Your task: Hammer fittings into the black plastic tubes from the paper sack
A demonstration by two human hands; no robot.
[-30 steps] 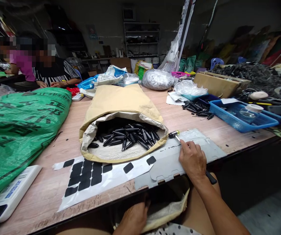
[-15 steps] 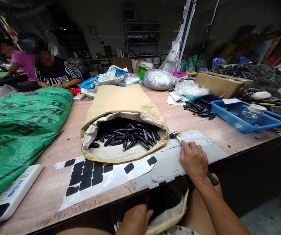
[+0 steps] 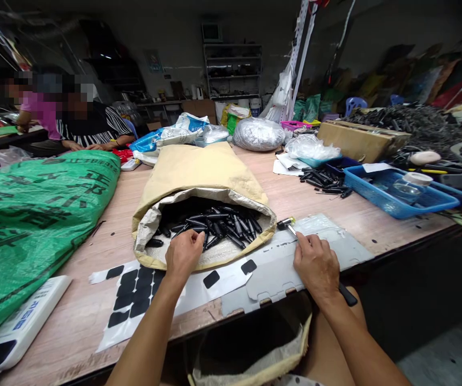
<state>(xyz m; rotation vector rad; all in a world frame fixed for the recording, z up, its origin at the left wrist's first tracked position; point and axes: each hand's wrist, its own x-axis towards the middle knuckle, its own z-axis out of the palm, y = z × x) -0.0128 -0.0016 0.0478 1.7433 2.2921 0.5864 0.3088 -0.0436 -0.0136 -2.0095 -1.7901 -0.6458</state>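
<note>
My left hand (image 3: 184, 252) reaches into the mouth of the tan woven sack (image 3: 209, 169). Its fingers are pinched together at one of the slim black tapered pieces (image 3: 233, 225) heaped inside; the fingertips partly cover that piece. A small hammer (image 3: 291, 229) is gripped in my right hand (image 3: 317, 265), its black and yellow head resting over the grey board (image 3: 271, 273) and its dark handle end sticking out behind the wrist. A second sack (image 3: 273, 370) gapes open below the table edge, between my legs, its inside dark.
White backing paper with black square stickers (image 3: 142, 289) lies before the sack. To the left are a green woven bag (image 3: 46, 198) and a white scale (image 3: 25, 321). A blue tray (image 3: 400, 206) and loose black pieces (image 3: 323, 179) lie right. Co-workers (image 3: 94, 126) sit far left.
My left hand has come up from the lower sack to the mouth of the upper one, among the black pieces. My right hand keeps the hammer in nearly the same place.
</note>
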